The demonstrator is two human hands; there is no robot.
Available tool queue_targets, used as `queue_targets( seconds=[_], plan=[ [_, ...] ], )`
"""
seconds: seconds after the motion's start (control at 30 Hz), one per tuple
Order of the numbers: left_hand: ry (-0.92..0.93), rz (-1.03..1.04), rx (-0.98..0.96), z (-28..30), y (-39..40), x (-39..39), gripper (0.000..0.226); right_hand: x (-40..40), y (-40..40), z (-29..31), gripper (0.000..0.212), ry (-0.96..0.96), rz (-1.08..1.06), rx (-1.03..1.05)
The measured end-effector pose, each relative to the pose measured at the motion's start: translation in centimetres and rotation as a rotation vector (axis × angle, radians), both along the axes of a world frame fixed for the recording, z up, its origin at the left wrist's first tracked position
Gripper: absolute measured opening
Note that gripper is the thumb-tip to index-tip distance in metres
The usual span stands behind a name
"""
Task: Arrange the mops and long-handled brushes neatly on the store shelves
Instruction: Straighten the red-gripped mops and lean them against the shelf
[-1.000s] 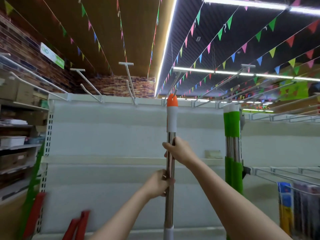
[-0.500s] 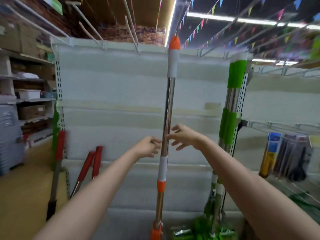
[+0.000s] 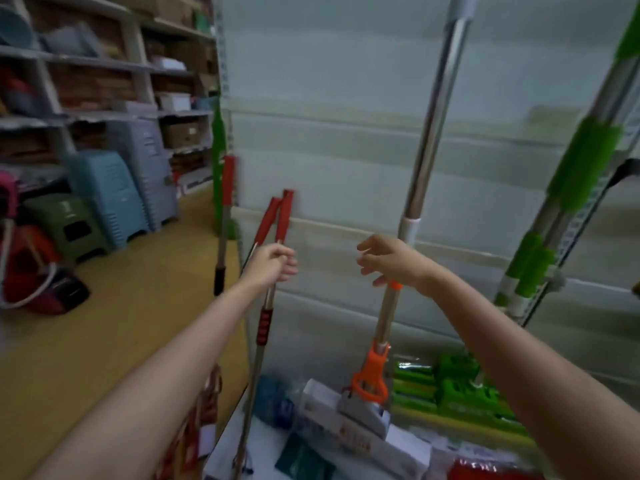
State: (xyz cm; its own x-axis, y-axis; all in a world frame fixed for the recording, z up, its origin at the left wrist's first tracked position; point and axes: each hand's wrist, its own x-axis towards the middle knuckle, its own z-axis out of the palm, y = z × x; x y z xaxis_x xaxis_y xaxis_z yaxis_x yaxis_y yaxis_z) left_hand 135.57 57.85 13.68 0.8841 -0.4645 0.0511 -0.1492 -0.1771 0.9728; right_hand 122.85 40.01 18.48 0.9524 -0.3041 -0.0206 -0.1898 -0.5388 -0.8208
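Observation:
An orange-and-white mop (image 3: 422,161) with a steel pole stands upright against the white shelf back panel (image 3: 332,133). Its grey sponge head (image 3: 363,415) rests on the bottom shelf. My right hand (image 3: 391,263) hovers just in front of that pole, fingers spread and holding nothing. Two red-handled mops (image 3: 277,220) lean against the panel further left. My left hand (image 3: 273,265) has its fingers curled around one of their poles, just below the red grips. Green-handled mops (image 3: 581,174) stand at the right upright, with their green heads (image 3: 460,393) on the bottom shelf.
Another red-handled pole (image 3: 225,220) leans at the shelf's left upright. Stacked plastic stools (image 3: 107,199) and a red bag (image 3: 34,275) sit on the yellow floor at left, below wall shelves with boxes (image 3: 104,81). Packaged goods (image 3: 304,455) lie on the bottom shelf.
The view has tipped downward. Both hands have come off the orange mop's pole, which stays upright. My left hand has moved left onto a red-handled mop.

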Motion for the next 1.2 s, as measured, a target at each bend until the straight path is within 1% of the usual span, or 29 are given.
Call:
queue_targets(
  seconds=[0.1, 0.17, 0.27, 0.37, 0.47, 0.53, 0.63, 0.7, 0.73, 0.77, 0.8, 0.87, 0.9, 0.93, 1.0, 1.07, 1.1, 1.13, 1.17, 1.2],
  plan=[
    [0.157, 0.201, 0.071, -3.2, 5.6, 2.9, 0.018, 1.9, 1.5, -3.4, 0.03, 0.078, 0.052, 0.027],
    [0.191, 0.27, 0.134, -5.0, 7.8, 4.2, 0.023, 3.5, 2.3, -5.5, 0.024, 0.125, 0.071, 0.041],
    [0.237, 0.261, 0.164, -7.3, 9.7, 6.6, 0.027, 8.1, 4.0, -8.9, 0.024, 0.183, 0.093, 0.025],
    [0.297, 0.19, 0.194, -9.6, 9.9, 9.8, 0.026, 14.2, 5.7, -12.3, 0.029, 0.236, 0.074, 0.093],
    [0.339, 0.054, 0.286, -12.0, 9.3, 13.0, 0.027, 20.3, 7.4, -15.5, 0.045, 0.276, -0.011, 0.19],
    [0.357, -0.002, 0.275, -13.2, 8.8, 15.5, 0.023, 24.9, 7.9, -17.7, 0.063, 0.268, -0.096, 0.273],
    [0.376, -0.07, 0.245, -14.2, 8.2, 19.1, 0.017, 30.8, 7.5, -20.2, 0.09, 0.211, -0.291, 0.327],
    [0.365, -0.111, 0.251, -14.5, 8.3, 21.0, 0.018, 33.7, 6.9, -21.2, 0.094, 0.172, -0.391, 0.437],
    [0.357, -0.118, 0.25, -14.6, 8.5, 21.9, 0.019, 34.9, 6.5, -21.6, 0.091, 0.152, -0.403, 0.504],
    [0.354, -0.119, 0.251, -14.8, 8.7, 22.8, 0.02, 35.8, 6.4, -22.0, 0.083, 0.142, -0.397, 0.543],
    [0.354, -0.121, 0.246, -14.8, 8.9, 23.5, 0.021, 36.2, 6.6, -22.1, 0.069, 0.148, -0.373, 0.545],
    [0.348, -0.126, 0.26, -15.2, 9.1, 24.7, 0.02, 36.3, 7.7, -22.1, 0.03, 0.139, -0.329, 0.48],
    [0.351, -0.128, 0.273, -15.4, 9.0, 25.1, 0.019, 36.1, 8.5, -22.1, 0.016, 0.131, -0.331, 0.447],
    [0.352, -0.136, 0.289, -15.6, 8.9, 25.3, 0.019, 35.6, 9.3, -22.1, 0.012, 0.124, -0.33, 0.412],
    [0.349, -0.192, 0.35, -16.1, 8.4, 25.2, 0.023, 33.5, 10.9, -21.8, 0.013, 0.129, -0.284, 0.326],
    [0.333, -0.307, 0.415, -17.0, 8.1, 24.4, 0.039, 30.7, 12.8, -21.2, 0.01, 0.125, -0.206, 0.223],
    [0.314, -0.375, 0.472, -17.7, 8.1, 23.6, 0.048, 29.2, 13.9, -20.9, 0.009, 0.114, -0.167, 0.17],
    [0.284, -0.455, 0.55, -18.2, 8.1, 22.4, 0.051, 27.7, 14.9, -20.8, 0.012, 0.1, -0.136, 0.11],
    [0.262, -0.523, 0.625, -18.5, 8.1, 20.9, 0.046, 26.2, 15.8, -20.6, 0.019, 0.096, -0.116, 0.057],
    [0.24, -0.555, 0.675, -18.9, 8.2, 19.3, 0.033, 24.9, 16.5, -20.5, 0.026, 0.097, -0.107, 0.022]
  ],
)
